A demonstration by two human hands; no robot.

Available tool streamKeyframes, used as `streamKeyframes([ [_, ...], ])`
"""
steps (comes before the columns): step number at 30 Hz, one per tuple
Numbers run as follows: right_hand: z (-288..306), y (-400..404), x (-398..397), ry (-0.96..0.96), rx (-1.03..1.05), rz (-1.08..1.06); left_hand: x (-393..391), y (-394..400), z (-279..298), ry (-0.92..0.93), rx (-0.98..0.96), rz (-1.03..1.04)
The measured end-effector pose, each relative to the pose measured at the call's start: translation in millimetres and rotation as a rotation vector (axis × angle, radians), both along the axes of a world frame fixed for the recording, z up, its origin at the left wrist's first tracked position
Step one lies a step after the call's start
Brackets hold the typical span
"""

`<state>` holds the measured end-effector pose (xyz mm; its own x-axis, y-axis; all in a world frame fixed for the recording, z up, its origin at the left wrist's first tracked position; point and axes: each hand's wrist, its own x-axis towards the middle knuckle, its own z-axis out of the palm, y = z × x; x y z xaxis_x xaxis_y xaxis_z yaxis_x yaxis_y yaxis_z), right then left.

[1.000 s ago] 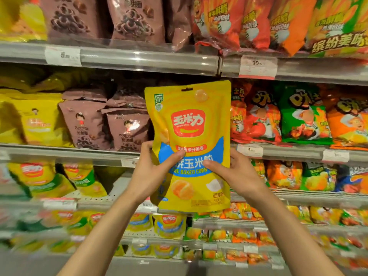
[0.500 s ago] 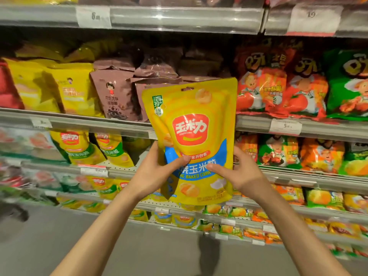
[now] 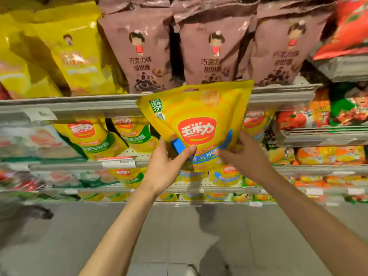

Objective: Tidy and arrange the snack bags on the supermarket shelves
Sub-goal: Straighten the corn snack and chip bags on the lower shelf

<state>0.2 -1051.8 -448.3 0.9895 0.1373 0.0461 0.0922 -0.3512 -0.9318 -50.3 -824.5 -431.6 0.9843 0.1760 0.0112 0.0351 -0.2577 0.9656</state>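
A yellow baked-corn snack bag [image 3: 201, 114] with a red logo and a blue band is held up in front of the shelves, tilted with its top leaning away. My left hand [image 3: 165, 168] grips its lower left corner and my right hand [image 3: 244, 154] grips its lower right edge. Behind the bag is the shelf row holding matching yellow corn bags with green bands [image 3: 89, 136]. The held bag's bottom part is hidden by my fingers.
Brown chocolate snack bags [image 3: 211, 44] and yellow bags [image 3: 75, 52] stand on the shelf above its metal edge [image 3: 79, 108]. Red, orange and green bags [image 3: 338, 108] fill the right side. Lower shelves carry more small bags [image 3: 225, 174]. Grey floor [image 3: 179, 236] lies below.
The view has tilted down and moved closer to the shelves. The held bag has dropped lower relative to the shelves and tipped back; both hands stay on its lower part.
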Motion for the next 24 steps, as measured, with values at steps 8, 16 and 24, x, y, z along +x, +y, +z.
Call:
streamKeyframes([
  [8, -35, 38, 34, 0.019, 0.161, -0.058, 43, 32, -41, -0.007, -0.026, -0.021],
  [16, -72, 53, 64, 0.029, 0.1, -0.078, 70, 42, -70, -0.003, 0.034, -0.01],
  [24, -89, 65, 70, 0.054, 0.17, -0.048, 87, 45, -92, 0.009, 0.018, -0.019],
])
